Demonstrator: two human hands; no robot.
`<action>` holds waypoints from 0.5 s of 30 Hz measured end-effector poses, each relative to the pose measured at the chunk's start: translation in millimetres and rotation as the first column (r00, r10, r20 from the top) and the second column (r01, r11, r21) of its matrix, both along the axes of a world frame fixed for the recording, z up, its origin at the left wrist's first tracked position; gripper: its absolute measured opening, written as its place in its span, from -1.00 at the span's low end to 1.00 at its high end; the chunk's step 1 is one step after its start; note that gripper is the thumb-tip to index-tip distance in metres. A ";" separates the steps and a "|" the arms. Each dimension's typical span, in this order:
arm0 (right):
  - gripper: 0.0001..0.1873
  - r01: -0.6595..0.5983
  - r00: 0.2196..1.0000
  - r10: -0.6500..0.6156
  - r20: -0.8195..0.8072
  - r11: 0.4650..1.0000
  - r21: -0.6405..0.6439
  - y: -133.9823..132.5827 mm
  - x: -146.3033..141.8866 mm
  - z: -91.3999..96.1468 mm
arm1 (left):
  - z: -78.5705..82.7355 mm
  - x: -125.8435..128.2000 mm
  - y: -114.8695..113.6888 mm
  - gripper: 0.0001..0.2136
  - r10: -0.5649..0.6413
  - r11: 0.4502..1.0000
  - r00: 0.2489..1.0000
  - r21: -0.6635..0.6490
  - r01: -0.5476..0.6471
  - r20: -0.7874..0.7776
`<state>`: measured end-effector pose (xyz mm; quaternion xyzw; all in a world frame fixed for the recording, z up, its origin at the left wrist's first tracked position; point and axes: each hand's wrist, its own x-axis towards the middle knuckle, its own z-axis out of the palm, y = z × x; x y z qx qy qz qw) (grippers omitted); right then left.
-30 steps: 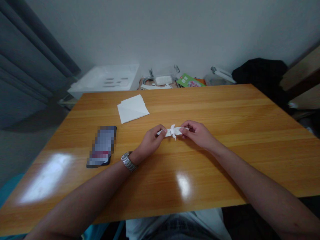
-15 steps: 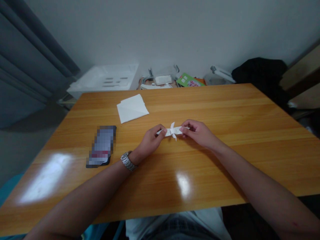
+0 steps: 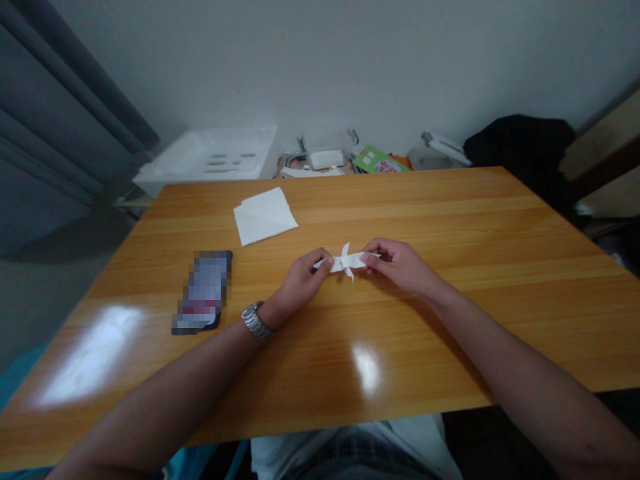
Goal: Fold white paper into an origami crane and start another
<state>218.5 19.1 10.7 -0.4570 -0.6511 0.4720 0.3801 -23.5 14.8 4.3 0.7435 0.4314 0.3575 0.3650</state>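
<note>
A small white folded paper figure (image 3: 346,261) with short pointed flaps is held just above the wooden table (image 3: 450,220), near its middle. My left hand (image 3: 301,282), with a metal watch on its wrist, pinches the figure's left end. Pinching the right end is my right hand (image 3: 399,265). Both hands have their fingers closed on the paper, and the two hands face each other a short way apart.
A stack of white paper sheets (image 3: 264,215) lies at the far left of the table. A dark phone (image 3: 203,291) lies to the left of my hands. Behind the table are a white tray (image 3: 210,159), a green booklet (image 3: 376,161) and a black bag (image 3: 520,145).
</note>
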 end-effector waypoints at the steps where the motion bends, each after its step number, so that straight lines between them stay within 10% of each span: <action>1: -0.67 -0.003 1.000 0.003 -0.006 1.000 -0.005 -0.2 -0.4 -0.7 | -0.4 0.0 0.1 -0.68 0.000 1.000 1.000 0.000 0.000 0.001; 15: -0.62 -0.007 0.999 0.010 -0.050 0.998 0.060 0.3 3.0 -3.4 | -2.6 -2.7 2.1 -0.69 -0.050 0.999 0.999 0.004 0.050 -0.003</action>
